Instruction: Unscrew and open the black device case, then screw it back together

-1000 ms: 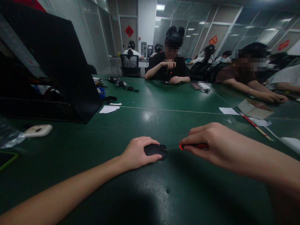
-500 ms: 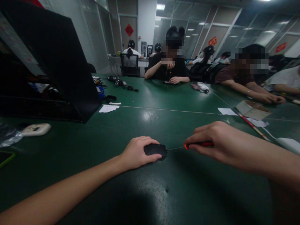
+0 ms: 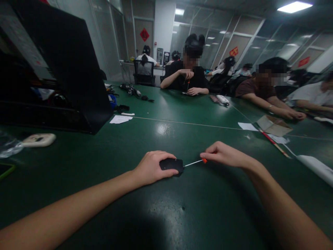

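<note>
Your left hand (image 3: 149, 169) lies low, thumb and fingers clasping the sides of one black device (image 3: 170, 165) on the green tabletop (image 3: 166, 139). Your right hand (image 3: 221, 153), wrist arched, pinches one screwdriver (image 3: 193, 163) — shaft slanting down to the device's right end. Tabletop stretches around both — one black panel's (image 3: 70, 59) edge stands well leftward.
</note>
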Action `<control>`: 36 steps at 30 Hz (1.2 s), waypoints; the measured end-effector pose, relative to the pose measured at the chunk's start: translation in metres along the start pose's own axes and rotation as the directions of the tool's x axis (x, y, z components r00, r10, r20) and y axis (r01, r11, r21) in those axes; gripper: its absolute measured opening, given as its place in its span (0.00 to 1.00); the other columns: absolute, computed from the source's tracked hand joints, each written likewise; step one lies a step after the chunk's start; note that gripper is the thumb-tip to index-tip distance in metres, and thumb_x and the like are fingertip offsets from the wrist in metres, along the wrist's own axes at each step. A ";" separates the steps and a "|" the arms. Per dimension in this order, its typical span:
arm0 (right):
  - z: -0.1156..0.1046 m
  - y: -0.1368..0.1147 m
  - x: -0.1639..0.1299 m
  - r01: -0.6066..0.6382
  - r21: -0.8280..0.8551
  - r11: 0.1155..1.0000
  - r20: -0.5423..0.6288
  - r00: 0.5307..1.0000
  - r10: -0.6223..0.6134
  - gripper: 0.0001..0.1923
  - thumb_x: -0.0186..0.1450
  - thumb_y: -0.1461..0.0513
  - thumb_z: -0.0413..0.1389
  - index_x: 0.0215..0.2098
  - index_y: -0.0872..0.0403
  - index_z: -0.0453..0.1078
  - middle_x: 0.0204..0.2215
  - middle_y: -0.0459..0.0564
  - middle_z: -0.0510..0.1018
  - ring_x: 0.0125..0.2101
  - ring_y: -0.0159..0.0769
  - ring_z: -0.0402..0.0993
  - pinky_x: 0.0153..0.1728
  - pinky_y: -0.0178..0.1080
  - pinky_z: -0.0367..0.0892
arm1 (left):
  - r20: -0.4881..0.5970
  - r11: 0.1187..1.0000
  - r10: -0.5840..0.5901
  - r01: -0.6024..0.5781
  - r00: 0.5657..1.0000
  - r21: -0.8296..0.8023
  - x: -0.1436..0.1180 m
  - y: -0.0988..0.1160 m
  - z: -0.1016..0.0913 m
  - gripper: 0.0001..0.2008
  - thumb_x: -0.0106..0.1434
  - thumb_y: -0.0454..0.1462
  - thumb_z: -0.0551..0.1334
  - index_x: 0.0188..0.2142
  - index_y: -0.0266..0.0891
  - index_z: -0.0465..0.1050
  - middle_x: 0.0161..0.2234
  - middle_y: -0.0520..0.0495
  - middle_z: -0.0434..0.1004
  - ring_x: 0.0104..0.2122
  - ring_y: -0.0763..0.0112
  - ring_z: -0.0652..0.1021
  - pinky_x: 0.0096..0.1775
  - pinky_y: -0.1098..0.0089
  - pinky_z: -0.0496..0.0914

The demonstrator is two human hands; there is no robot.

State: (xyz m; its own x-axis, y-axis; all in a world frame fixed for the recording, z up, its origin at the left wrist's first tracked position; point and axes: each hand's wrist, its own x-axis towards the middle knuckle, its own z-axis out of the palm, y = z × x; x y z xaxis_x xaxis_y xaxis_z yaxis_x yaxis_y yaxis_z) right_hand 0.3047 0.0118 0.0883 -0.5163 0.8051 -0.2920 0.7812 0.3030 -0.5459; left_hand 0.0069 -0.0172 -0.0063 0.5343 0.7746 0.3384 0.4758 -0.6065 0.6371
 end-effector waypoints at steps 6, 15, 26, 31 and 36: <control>0.037 0.007 -0.001 0.254 -0.352 0.901 -0.223 0.912 -0.344 0.25 0.73 0.50 0.51 0.27 0.57 0.76 0.21 0.47 0.73 0.23 0.31 0.67 0.28 0.35 0.59 | -0.011 1.000 0.006 -0.006 1.000 -0.010 -0.001 0.000 0.001 0.21 0.62 0.49 0.68 0.51 0.43 0.78 0.49 0.46 0.83 0.48 0.58 0.82 0.51 0.60 0.72; 0.078 0.015 0.014 0.294 -0.556 0.777 -0.317 0.790 -0.525 0.25 0.76 0.53 0.46 0.29 0.56 0.73 0.22 0.48 0.75 0.22 0.31 0.71 0.27 0.33 0.61 | -0.020 0.997 0.003 -0.004 1.000 -0.078 0.000 0.004 -0.002 0.21 0.60 0.46 0.71 0.49 0.40 0.78 0.48 0.44 0.83 0.47 0.59 0.82 0.52 0.61 0.72; 0.090 0.005 0.023 0.252 -0.809 0.531 -0.321 0.566 -0.759 0.14 0.74 0.60 0.52 0.44 0.61 0.76 0.32 0.55 0.79 0.30 0.38 0.72 0.32 0.37 0.69 | -0.041 0.992 0.035 -0.039 0.999 -0.118 0.001 0.004 -0.002 0.21 0.59 0.43 0.72 0.49 0.37 0.78 0.47 0.43 0.83 0.46 0.61 0.81 0.52 0.62 0.71; 0.089 0.012 0.022 0.239 -0.815 0.529 -0.334 0.553 -0.764 0.12 0.74 0.61 0.53 0.46 0.60 0.76 0.25 0.49 0.76 0.24 0.33 0.70 0.26 0.36 0.65 | 0.031 0.981 0.018 -0.012 0.999 -0.193 0.002 -0.002 -0.013 0.22 0.60 0.43 0.71 0.52 0.39 0.77 0.50 0.43 0.81 0.49 0.60 0.80 0.52 0.62 0.70; 0.084 0.016 0.019 0.190 -0.842 0.506 -0.340 0.541 -0.769 0.11 0.72 0.66 0.55 0.50 0.57 0.76 0.27 0.49 0.78 0.25 0.34 0.68 0.26 0.38 0.63 | 0.154 0.962 -0.085 0.122 0.984 -0.246 0.003 -0.010 -0.025 0.22 0.57 0.44 0.73 0.49 0.40 0.79 0.45 0.46 0.82 0.44 0.61 0.80 0.45 0.65 0.71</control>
State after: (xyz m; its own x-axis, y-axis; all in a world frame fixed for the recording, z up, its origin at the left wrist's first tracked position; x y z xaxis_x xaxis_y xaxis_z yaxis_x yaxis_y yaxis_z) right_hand 0.2778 -0.0104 0.0079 -0.7609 0.3762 0.5287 0.5924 0.7351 0.3296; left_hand -0.0140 -0.0048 0.0060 0.5927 0.7868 0.1724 0.3507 -0.4448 0.8241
